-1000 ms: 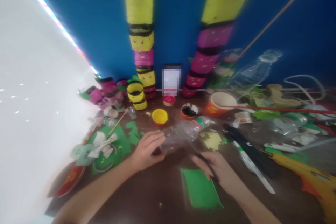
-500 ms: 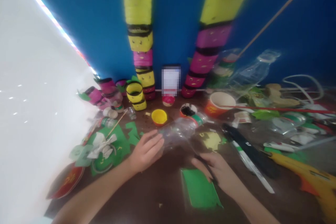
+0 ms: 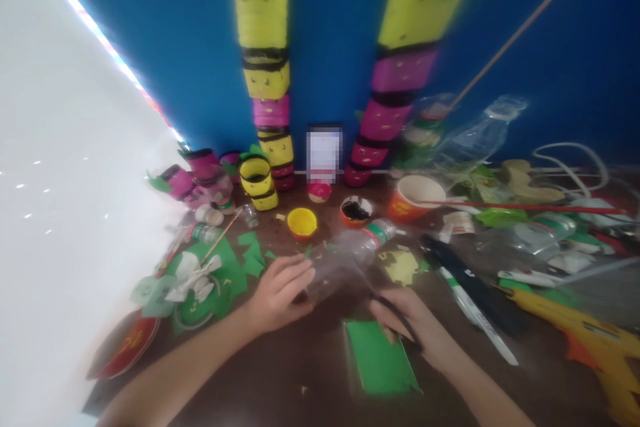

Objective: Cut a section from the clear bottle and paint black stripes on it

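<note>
Left hand (image 3: 283,293) holding clear plastic bottle (image 3: 335,265); right hand (image 3: 407,320) gripping black-handled scissors (image 3: 400,317).
Bottle above brown desk (image 3: 270,380), blades at its side, bite unclear. Green rectangular sheet (image 3: 381,355) near right hand.

We see a deep blue wall (image 3: 320,33) rising behind the dark brown worktop (image 3: 280,373), whose surface looks smooth and faintly glossy. Along the foot of the blue, a thin pale strip (image 3: 375,172) runs where the two meet. On our left lies a bright whitish surface (image 3: 75,213), dotted with small glints of light; we cannot tell whether it is floor or wall. A glaring, slanting white edge (image 3: 103,43), tinged with red lower down, divides it from the blue.
</note>
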`<state>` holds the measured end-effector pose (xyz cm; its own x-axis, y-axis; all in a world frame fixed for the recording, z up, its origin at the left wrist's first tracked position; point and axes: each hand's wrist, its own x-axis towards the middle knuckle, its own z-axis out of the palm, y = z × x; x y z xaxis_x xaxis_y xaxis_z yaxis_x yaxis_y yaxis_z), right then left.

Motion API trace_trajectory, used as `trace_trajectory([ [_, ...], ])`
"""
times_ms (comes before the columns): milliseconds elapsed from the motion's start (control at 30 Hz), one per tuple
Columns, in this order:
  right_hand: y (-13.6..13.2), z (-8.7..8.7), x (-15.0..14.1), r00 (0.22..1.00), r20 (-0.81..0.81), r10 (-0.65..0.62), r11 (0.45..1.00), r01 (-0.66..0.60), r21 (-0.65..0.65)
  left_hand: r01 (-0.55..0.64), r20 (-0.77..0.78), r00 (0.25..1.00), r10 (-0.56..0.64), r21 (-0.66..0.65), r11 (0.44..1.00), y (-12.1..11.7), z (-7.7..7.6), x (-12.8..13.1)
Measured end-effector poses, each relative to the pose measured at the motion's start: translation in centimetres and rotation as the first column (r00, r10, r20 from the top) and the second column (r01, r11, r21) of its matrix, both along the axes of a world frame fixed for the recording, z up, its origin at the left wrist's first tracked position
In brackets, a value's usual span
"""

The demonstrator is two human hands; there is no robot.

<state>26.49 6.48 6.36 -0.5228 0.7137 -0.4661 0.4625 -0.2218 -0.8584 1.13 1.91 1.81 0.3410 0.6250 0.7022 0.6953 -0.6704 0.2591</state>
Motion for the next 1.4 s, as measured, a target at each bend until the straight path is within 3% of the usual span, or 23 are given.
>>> trace_trajectory([
  [300,-0.2,1.3,0.1,0.997,0.073,0.006,0.996,-0.012,0.085,0.059,0.001,0.998,-0.059,-0.02,0.998,-0.1,0.8,0.3],
  [667,-0.2,-1.2,0.3,1.0,-0.013,0.004,1.0,-0.004,0.02,0.066,0.028,0.997,-0.065,-0.034,0.997,0.3,0.3,-0.3],
  [1167,-0.4,0.0,-0.3,0.997,-0.026,-0.068,0.998,0.068,-0.007,0.011,-0.042,0.999,-0.012,-0.007,1.0,0.4,-0.4,-0.8],
  [1400,-0.4,0.1,0.0,0.999,-0.026,-0.027,0.999,0.027,-0.021,-0.002,-0.14,0.99,0.009,0.056,0.998,0.3,0.0,-1.2],
])
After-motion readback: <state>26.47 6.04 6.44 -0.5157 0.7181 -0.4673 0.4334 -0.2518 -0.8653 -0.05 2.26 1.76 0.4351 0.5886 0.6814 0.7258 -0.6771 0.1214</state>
